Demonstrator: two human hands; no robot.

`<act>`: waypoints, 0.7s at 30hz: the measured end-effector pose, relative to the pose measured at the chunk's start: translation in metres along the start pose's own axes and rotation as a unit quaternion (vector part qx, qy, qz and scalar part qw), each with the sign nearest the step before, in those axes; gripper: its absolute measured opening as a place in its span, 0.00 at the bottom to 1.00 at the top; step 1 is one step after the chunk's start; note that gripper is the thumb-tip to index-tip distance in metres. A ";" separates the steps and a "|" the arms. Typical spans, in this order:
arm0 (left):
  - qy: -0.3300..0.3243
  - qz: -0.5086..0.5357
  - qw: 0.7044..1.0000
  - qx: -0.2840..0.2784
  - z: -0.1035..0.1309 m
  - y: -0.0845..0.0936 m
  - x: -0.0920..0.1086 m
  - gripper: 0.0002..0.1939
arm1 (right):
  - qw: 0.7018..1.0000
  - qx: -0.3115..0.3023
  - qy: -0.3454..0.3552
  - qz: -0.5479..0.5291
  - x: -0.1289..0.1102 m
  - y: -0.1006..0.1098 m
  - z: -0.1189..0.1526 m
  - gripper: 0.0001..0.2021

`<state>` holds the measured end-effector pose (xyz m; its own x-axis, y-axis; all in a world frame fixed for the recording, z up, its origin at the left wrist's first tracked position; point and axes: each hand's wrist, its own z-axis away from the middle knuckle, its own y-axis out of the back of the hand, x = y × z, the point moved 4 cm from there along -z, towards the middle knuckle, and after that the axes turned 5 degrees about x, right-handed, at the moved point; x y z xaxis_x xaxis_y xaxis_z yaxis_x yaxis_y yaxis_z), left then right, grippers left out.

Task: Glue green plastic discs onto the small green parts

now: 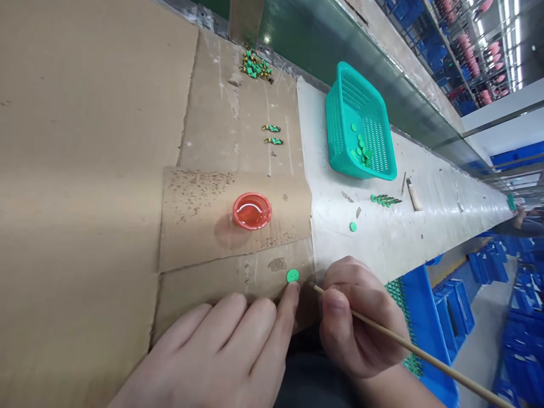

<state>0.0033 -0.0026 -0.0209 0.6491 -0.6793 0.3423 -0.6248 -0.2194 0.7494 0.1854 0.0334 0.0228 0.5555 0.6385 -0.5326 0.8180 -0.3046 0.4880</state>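
Note:
My left hand [229, 345] lies at the lower middle, its index fingertip stretched out to touch the lower edge of a round green disc [293, 276] with small dark holes. The other fingers are bent over the cardboard. To its right, my right hand [361, 317] is closed around a thin wooden stick [408, 344]. The stick's tip points left, a little right of the disc and apart from it. Above the hands, a small red dish [252, 211] holds a clear-looking liquid.
A teal basket [335, 133] holds green discs. Another disc [353, 226] and a row of small green-and-dark pieces [386, 200] lie on the white surface. Two small figures [272, 128] and a pile of similar pieces [255, 65] are further back. A blue crate [425, 317] stands at the right.

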 end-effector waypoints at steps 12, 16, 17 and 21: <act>-0.010 -0.002 1.000 -0.009 -0.004 -0.003 0.000 0.22 | 0.999 -0.018 -0.022 0.014 0.001 -0.001 -0.003 0.13; -0.006 0.006 1.000 -0.008 -0.003 -0.003 -0.001 0.20 | 0.999 -0.027 -0.026 0.022 0.001 -0.004 -0.004 0.13; -0.008 0.006 1.000 -0.008 -0.003 -0.003 -0.001 0.20 | 0.999 -0.027 -0.027 0.023 0.001 -0.004 -0.004 0.13; -0.009 -0.001 1.000 -0.003 -0.001 -0.003 0.000 0.19 | 0.999 -0.029 -0.027 0.021 0.000 -0.004 -0.006 0.14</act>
<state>0.0054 -0.0010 -0.0225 0.6418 -0.6916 0.3312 -0.6217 -0.2165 0.7528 0.1814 0.0388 0.0253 0.5979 0.5870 -0.5458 0.7843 -0.2878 0.5496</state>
